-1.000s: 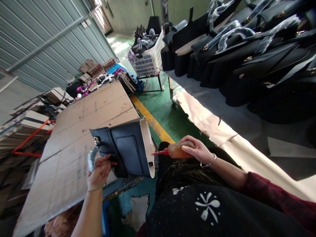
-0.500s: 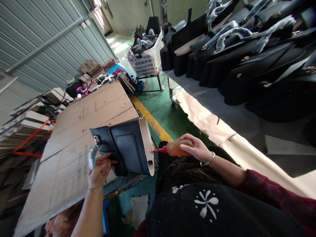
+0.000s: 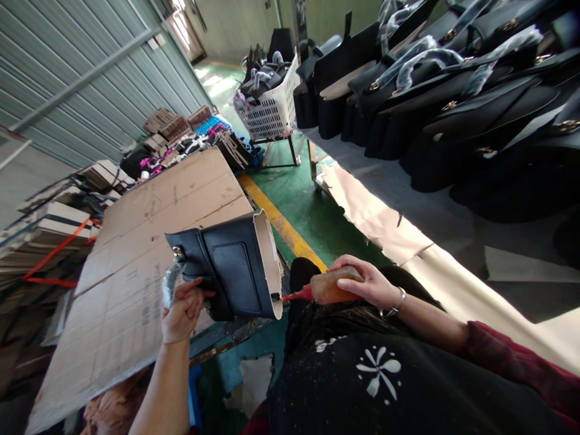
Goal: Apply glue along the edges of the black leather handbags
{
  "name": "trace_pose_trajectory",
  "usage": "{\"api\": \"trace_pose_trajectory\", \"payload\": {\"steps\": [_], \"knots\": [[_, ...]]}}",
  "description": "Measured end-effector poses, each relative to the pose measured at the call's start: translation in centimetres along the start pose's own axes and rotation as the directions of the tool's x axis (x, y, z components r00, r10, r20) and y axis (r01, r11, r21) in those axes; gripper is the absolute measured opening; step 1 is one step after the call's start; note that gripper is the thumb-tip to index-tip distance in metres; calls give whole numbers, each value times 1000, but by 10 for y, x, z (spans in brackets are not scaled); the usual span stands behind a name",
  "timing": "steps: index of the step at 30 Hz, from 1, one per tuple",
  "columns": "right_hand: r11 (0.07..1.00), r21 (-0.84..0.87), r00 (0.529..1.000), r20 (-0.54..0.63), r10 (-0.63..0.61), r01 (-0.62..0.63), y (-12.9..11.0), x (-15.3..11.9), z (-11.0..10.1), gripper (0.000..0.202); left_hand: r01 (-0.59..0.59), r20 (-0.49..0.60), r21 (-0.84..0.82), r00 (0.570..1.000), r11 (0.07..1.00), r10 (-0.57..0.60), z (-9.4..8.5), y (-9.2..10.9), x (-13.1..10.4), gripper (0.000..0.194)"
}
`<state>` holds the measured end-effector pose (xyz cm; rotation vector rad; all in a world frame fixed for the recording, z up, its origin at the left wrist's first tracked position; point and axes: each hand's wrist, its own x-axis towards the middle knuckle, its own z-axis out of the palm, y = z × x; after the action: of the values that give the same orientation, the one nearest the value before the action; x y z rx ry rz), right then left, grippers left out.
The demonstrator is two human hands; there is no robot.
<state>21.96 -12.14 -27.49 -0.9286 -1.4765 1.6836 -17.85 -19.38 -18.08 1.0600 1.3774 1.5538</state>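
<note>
A black handbag [image 3: 233, 272] lies on its side over the near edge of the cardboard-topped table, its beige-edged open end facing right. My left hand [image 3: 185, 308] is closed at the bag's left part, beside the plastic-wrapped handle, with the index finger reaching over the front. Which part of the bag it grips is partly hidden. In my right hand [image 3: 365, 281] is a squeeze bottle [image 3: 333, 286] of amber liquid, fingers wrapped round it. Its thin red nozzle points left, the tip at the lower part of the bag's open edge, near a small black tab.
Rows of black handbags [image 3: 421, 115] stand on a shelf at the right. Farther back a white plastic basket [image 3: 272, 112] holds more bags on a metal stand. Flat cardboard [image 3: 136, 260] covers the table; stacked pieces [image 3: 54, 226] lie along its left side.
My right hand has moved slightly right and down with the bottle. The nozzle tip has shifted lower along the bag's open edge. My left hand and the bag have barely moved.
</note>
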Motion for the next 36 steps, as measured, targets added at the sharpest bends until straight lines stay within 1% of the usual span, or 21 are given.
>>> {"api": "trace_pose_trajectory", "payload": {"steps": [2,6,10,13,16,20,22,24,26,28,30,32,34,36], "knots": [[999,-33,1000,8,-30,31,0,0,0,44,3,-4,3,1000,1000,-3,0,0,0,33],[982,-137,991,17,-131,132,-2,-2,0,37,13,-22,6,1000,1000,-13,0,-1,1,32],[966,-187,978,-73,-198,181,-5,-3,2,33,-3,-48,13,999,1000,3,-1,-3,1,29],[968,-172,972,-116,-202,181,-5,-1,3,33,-6,-54,20,999,1000,7,-1,-3,2,30],[970,-172,974,-123,-191,169,-3,3,5,32,4,-62,26,998,1000,-3,-1,-3,2,32],[974,-170,976,-135,-173,149,1,6,5,32,2,-44,19,999,1000,-2,-2,-3,2,33],[983,-131,984,-107,-142,127,2,5,4,32,0,-38,21,999,1000,0,-1,-2,3,32],[990,-89,992,-54,-114,109,1,2,2,34,-3,-33,27,999,1000,4,0,-2,3,32],[992,-61,994,-12,-110,109,0,0,1,37,-10,-35,36,999,999,11,2,-1,3,33],[991,-50,992,-1,-123,123,-2,-2,1,38,-14,-41,45,999,999,16,4,0,3,34],[988,-60,990,-24,-141,139,-3,0,3,37,-14,-44,47,999,999,16,5,0,3,34],[985,-88,985,-78,-157,150,-3,3,6,34,-13,-45,46,999,999,15,4,0,3,32],[979,-130,975,-141,-174,156,-2,8,8,32,-12,-41,49,999,999,14,3,-1,3,32],[969,-182,965,-167,-200,169,-2,12,8,31,-13,-33,54,999,998,15,0,-2,3,32]]}}
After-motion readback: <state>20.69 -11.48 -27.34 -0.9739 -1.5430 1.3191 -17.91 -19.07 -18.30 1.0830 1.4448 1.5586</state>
